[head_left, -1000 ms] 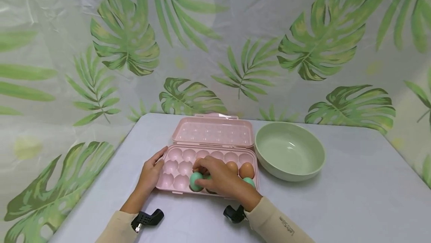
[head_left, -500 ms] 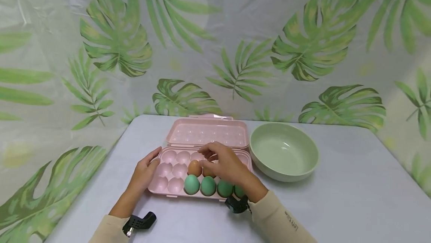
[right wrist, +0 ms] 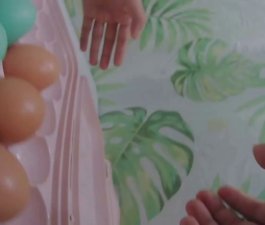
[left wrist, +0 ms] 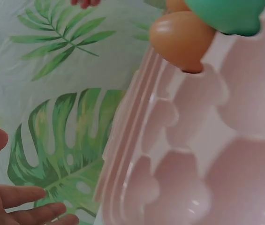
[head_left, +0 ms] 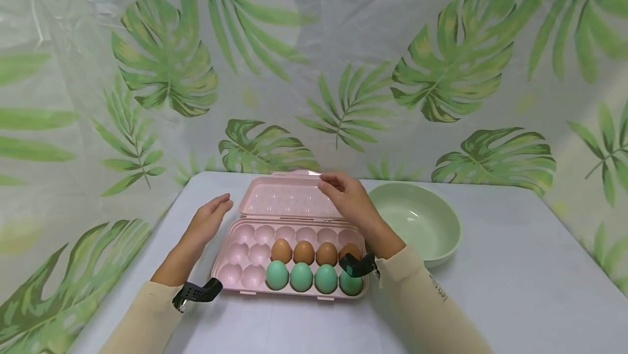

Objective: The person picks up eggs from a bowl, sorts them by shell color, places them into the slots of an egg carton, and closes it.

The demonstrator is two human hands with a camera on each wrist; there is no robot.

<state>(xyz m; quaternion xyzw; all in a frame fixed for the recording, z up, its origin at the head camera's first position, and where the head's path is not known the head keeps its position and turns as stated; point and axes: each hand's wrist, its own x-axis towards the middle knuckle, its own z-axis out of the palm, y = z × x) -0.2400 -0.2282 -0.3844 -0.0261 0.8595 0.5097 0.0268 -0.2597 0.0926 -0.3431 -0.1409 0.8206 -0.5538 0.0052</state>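
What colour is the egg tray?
Pale pink: the egg tray, lid included; clearest in the head view.

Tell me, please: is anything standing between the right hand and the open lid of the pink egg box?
Nothing visible is. The right hand hovers over the far edge of the lid, with no object between them. The eggs sit nearer, in the tray, and the green bowl stands off to the right.

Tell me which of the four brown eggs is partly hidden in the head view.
The rightmost brown egg, at the right end of the tray's middle row: the black strap on the right wrist covers part of it.
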